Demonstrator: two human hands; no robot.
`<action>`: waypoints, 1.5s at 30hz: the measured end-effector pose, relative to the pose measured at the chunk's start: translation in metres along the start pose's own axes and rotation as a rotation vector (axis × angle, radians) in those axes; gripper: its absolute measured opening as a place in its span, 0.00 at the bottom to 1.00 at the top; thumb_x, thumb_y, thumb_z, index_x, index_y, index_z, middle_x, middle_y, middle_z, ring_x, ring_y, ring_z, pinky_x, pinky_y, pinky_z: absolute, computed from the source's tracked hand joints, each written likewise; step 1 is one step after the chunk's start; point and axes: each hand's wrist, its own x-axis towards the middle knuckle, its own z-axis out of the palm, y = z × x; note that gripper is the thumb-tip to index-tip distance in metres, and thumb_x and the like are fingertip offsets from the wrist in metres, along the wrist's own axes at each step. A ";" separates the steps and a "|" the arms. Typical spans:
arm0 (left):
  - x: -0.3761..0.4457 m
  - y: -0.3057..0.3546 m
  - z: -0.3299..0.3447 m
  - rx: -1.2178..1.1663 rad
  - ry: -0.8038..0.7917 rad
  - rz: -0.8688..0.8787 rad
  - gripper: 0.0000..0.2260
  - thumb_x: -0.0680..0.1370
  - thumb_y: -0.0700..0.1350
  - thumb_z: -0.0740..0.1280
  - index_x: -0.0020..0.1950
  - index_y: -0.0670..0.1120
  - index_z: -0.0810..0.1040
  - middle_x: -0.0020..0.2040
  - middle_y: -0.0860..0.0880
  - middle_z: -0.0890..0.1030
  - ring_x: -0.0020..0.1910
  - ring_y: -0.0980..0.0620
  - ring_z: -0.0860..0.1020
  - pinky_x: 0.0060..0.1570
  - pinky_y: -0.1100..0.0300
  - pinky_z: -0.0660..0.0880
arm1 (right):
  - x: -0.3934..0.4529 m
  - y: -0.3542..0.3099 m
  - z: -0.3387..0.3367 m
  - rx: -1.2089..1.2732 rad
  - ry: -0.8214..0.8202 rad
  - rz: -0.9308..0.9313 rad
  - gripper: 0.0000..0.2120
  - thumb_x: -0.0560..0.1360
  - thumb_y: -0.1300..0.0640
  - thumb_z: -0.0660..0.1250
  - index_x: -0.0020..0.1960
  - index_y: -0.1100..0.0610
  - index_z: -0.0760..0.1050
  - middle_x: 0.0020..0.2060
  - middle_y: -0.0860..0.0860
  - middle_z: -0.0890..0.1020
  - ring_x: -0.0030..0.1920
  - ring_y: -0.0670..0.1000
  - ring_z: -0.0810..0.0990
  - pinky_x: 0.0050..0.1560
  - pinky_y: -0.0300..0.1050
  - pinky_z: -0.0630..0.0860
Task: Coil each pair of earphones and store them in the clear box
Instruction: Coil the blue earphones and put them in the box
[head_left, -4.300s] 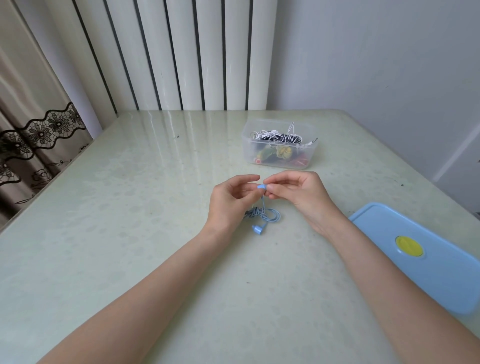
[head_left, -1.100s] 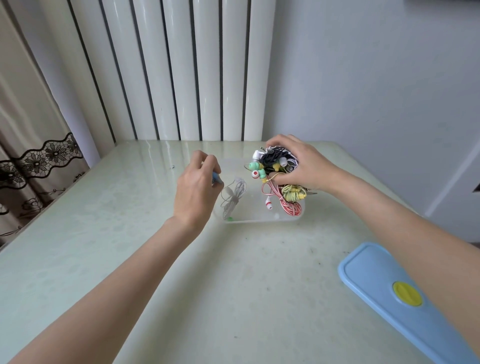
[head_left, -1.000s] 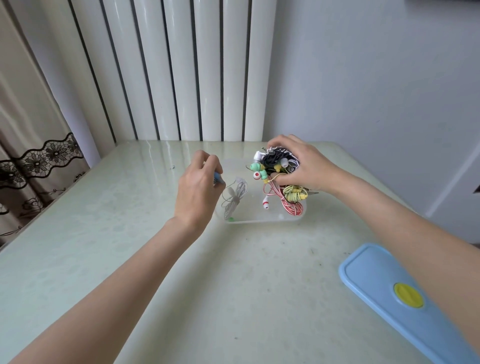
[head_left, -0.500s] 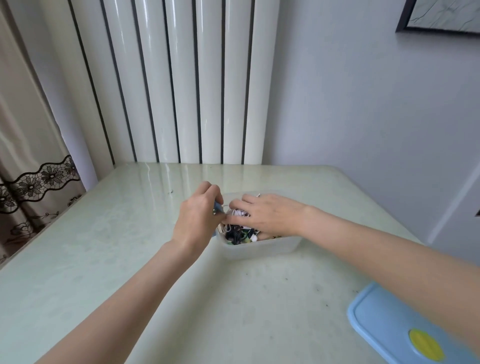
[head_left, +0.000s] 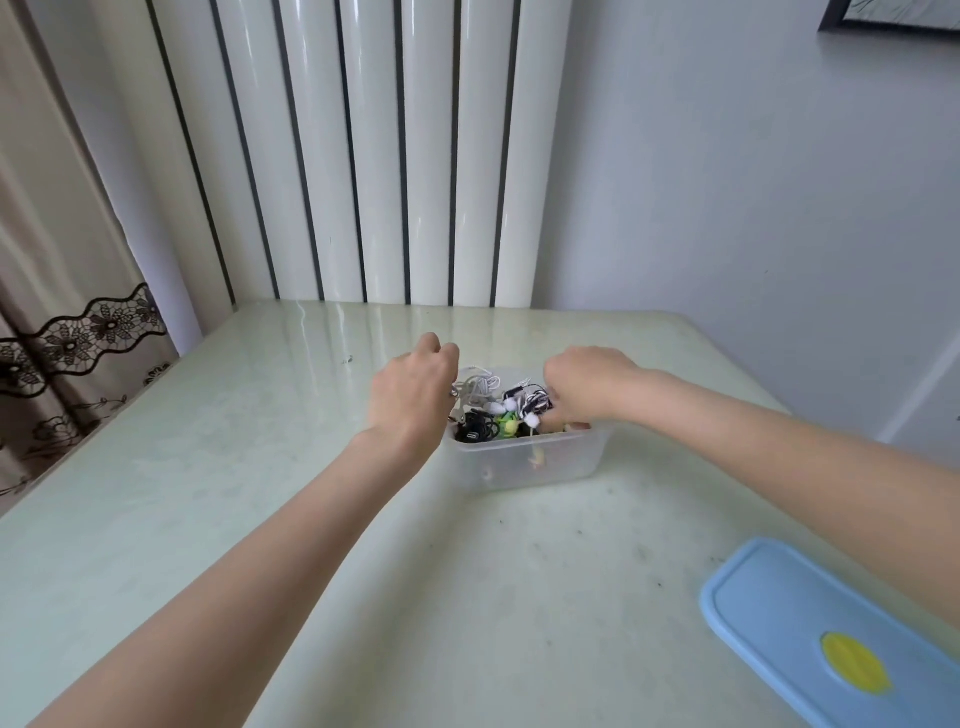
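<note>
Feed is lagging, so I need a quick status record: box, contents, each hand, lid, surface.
box: clear box, open, on the table
contents: tangle of earphones, black, white and green, piled to the rim
left hand: fingers curled at the box's left edge; what it holds is hidden
right hand: fingers down among the earphones
lid: blue lid with yellow spot, flat on the table, near right, apart from the box
</note>
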 end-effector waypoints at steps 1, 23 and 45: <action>-0.001 0.001 0.000 0.018 0.008 0.005 0.07 0.74 0.34 0.61 0.51 0.42 0.73 0.52 0.44 0.73 0.47 0.41 0.75 0.35 0.55 0.64 | 0.001 0.001 0.000 0.054 -0.101 -0.013 0.11 0.72 0.54 0.66 0.41 0.62 0.77 0.31 0.54 0.74 0.37 0.56 0.73 0.34 0.41 0.69; -0.059 0.014 -0.060 -1.617 -0.356 -0.352 0.02 0.74 0.40 0.68 0.42 0.43 0.77 0.38 0.49 0.78 0.36 0.57 0.78 0.43 0.67 0.77 | -0.001 0.007 -0.028 0.481 -0.317 0.022 0.05 0.68 0.70 0.69 0.44 0.67 0.80 0.20 0.48 0.78 0.24 0.44 0.76 0.26 0.31 0.73; -0.106 0.004 -0.006 -1.703 -0.565 -0.609 0.09 0.75 0.34 0.64 0.55 0.38 0.78 0.47 0.44 0.81 0.42 0.54 0.82 0.43 0.65 0.80 | -0.079 -0.067 0.085 1.710 0.393 0.092 0.10 0.70 0.73 0.66 0.36 0.59 0.75 0.32 0.55 0.78 0.26 0.42 0.78 0.34 0.32 0.77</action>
